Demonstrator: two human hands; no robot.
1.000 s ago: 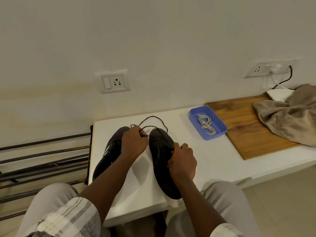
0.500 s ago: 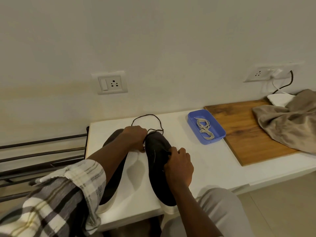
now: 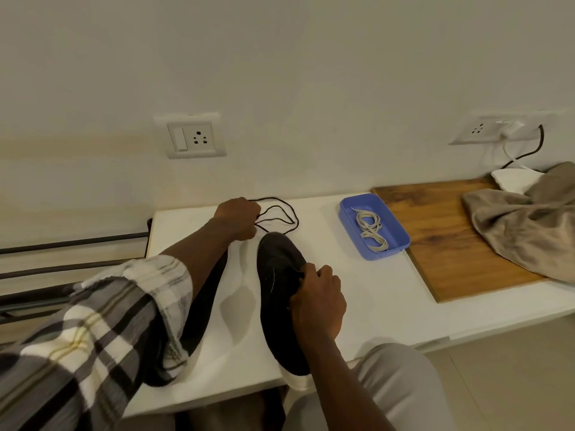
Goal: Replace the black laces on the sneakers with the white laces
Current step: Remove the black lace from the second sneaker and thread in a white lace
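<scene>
Two dark sneakers lie on the white table. My right hand grips the right sneaker at its lacing area. My left hand is stretched toward the table's back edge and holds a black lace, which loops loosely behind the right sneaker's toe. My left forearm covers most of the left sneaker. The white laces lie coiled in a blue tray to the right of the shoes.
A wooden board lies right of the tray with a beige cloth on it. Wall sockets sit behind the table. Dark metal rails run along the left. My knees are under the table's front edge.
My left hand has moved away from the sneaker toward the wall, drawing the black lace out with it. My right hand stays on the right sneaker.
</scene>
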